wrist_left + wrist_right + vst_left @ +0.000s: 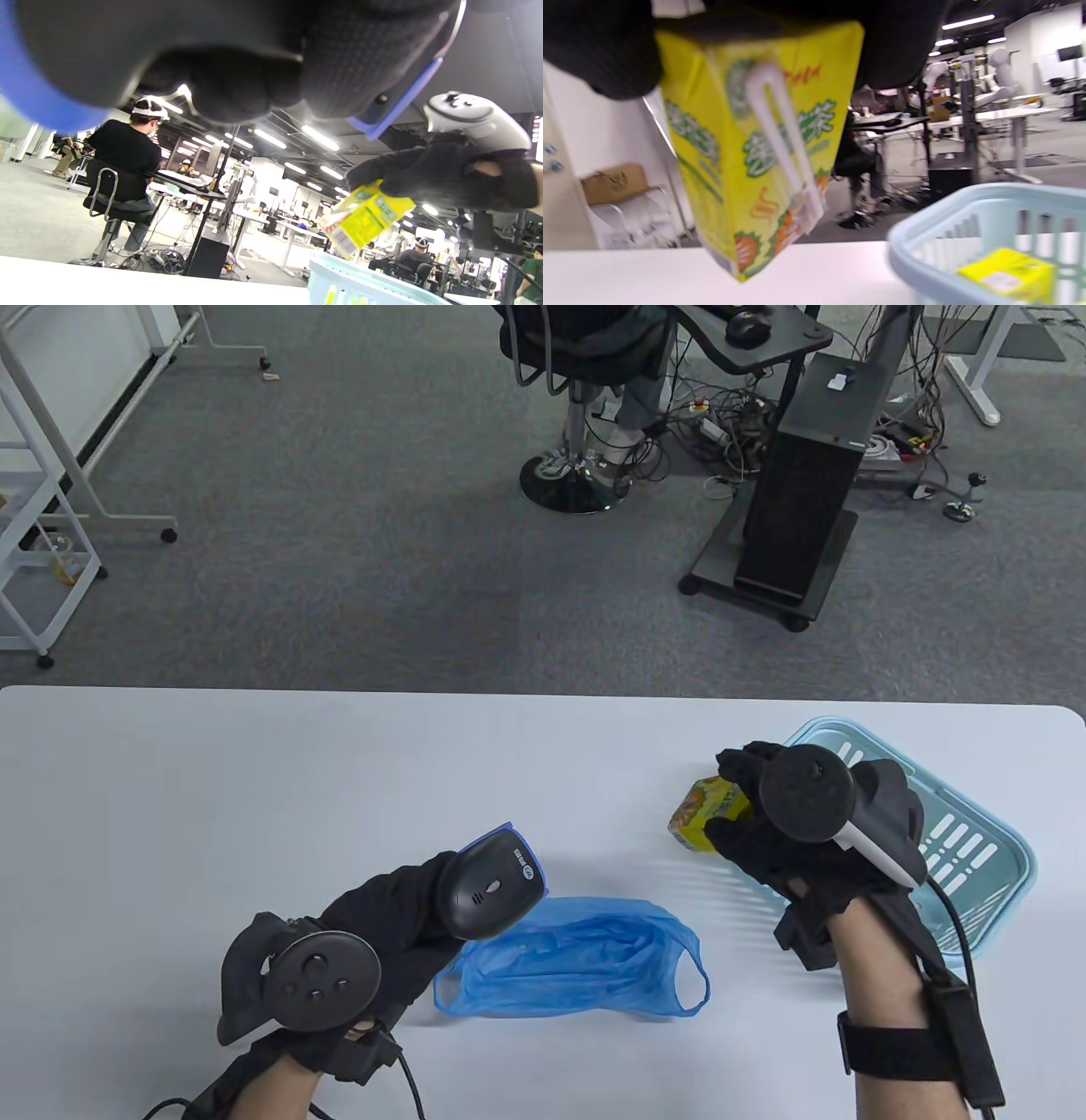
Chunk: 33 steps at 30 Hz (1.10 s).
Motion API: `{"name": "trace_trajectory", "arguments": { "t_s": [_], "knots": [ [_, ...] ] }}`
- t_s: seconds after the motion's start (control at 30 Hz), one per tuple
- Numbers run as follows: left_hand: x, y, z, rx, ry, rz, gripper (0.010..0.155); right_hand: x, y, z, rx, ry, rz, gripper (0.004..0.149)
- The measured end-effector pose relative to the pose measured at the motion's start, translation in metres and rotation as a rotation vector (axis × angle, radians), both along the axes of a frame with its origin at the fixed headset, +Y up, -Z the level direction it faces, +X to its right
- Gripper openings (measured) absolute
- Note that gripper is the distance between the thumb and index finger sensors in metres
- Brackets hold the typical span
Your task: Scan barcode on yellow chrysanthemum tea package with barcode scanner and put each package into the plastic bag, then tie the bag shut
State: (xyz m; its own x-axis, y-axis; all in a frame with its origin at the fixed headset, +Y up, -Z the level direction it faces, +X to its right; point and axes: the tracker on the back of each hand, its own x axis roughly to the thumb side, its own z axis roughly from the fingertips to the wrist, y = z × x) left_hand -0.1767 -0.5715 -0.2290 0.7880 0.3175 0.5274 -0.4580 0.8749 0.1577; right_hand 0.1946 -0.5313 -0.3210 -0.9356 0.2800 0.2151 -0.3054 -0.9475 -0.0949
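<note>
My right hand [747,806] grips a yellow chrysanthemum tea package [706,813] in the air just left of the light blue basket [993,848]. The package [759,144] fills the right wrist view, a wrapped straw on its face; from the left wrist view its barcode side [362,216] shows. My left hand [399,908] holds the black barcode scanner [492,884], head pointing toward the package. The blue plastic bag [585,959] lies flat on the table between my hands. A second yellow package [1009,269] lies in the basket [925,237].
The white table [254,797] stretches wide to the left and behind the bag. Beyond its far edge are grey carpet, a computer tower [806,492] on a stand, and a seated person [123,152] at a desk.
</note>
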Motion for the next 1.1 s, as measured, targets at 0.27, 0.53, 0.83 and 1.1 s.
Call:
{"name": "trace_trajectory", "arguments": {
  "t_s": [0.27, 0.53, 0.83, 1.1],
  "knots": [
    [0.017, -0.021, -0.011, 0.002, 0.028, -0.115, 0.061, -0.003, -0.041, 0.034, 0.144, 0.030, -0.176, 0.080],
    [0.037, -0.050, -0.022, -0.016, -0.022, -0.192, 0.067, 0.016, -0.095, 0.040, 0.078, 0.040, -0.431, 0.070],
    [0.064, -0.066, -0.018, -0.009, -0.108, -0.264, 0.059, 0.022, -0.097, 0.037, 0.081, 0.032, -0.466, 0.067],
    [0.071, -0.067, -0.014, 0.017, -0.113, -0.279, 0.056, 0.013, -0.101, 0.035, 0.028, 0.047, -0.500, 0.066]
  ]
}}
